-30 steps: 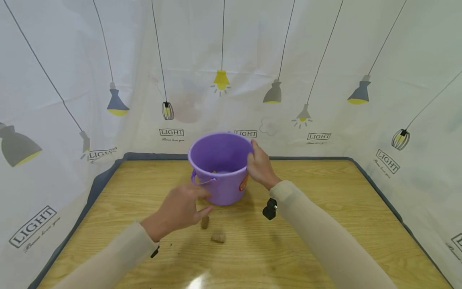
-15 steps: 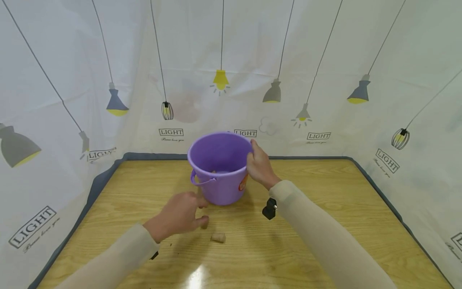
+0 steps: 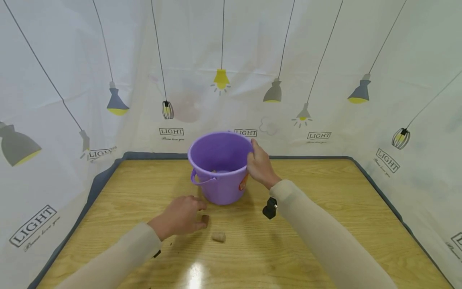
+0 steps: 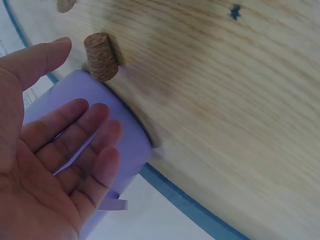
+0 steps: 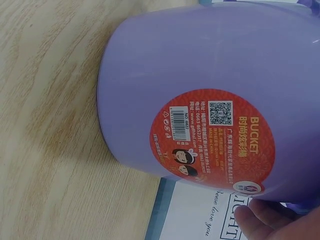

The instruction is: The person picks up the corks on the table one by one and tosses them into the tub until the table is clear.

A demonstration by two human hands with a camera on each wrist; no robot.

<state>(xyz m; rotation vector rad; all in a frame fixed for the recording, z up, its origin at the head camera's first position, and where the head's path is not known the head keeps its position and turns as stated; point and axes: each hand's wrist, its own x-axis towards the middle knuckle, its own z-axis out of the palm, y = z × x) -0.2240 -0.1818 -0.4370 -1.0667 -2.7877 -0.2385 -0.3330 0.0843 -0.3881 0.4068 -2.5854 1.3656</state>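
A purple bucket [image 3: 221, 190] stands upright on the wooden table. My right hand [image 3: 260, 165] grips its rim on the right side, and in the right wrist view some fingertips [image 5: 262, 217] show below the bucket's red label [image 5: 215, 135]. My left hand [image 3: 183, 214] is low over the table at the bucket's front left. Its thumb and fingers are spread apart with nothing held between them, as the palm [image 4: 37, 192] in the left wrist view shows. A brown cork [image 4: 101, 56] lies just beyond the thumb. Another cork [image 3: 218, 237] lies nearer to me.
The bucket's handle [image 3: 202, 181] hangs down on its left front. Something small and pale, too small to tell, is at the bucket's bottom. Lamp-printed white sheeting [image 3: 223, 104] surrounds the table [image 3: 306, 241] at the back and sides, with a dark edge along it.
My left hand has drawn down from the bucket's side toward the nearer tabletop, close beside the brown cork. My right hand and the bucket have stayed in place.
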